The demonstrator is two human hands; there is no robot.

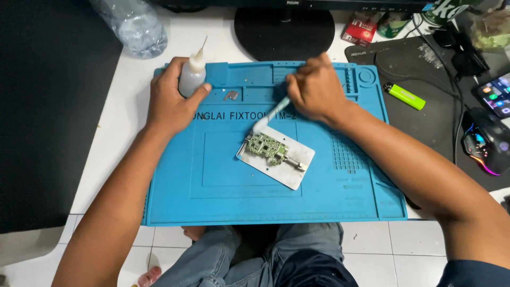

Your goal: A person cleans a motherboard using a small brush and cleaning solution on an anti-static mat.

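Right hand (317,90) gripping brush (270,116) over circuit board (267,148) mid-mat, left hand (171,100) clutching needle-tip bottle (192,76) near blue mat (223,196)'s top edge.

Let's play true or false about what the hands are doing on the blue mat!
1. The left hand holds a small needle-tip bottle. True.
2. The right hand holds a pair of scissors. False: it holds a light blue brush.
3. The green circuit board sits on a metal holder plate. True.
4. The lighter is red. False: it is yellow-green.
5. The blue mat lies on grass. False: it lies on a white table.
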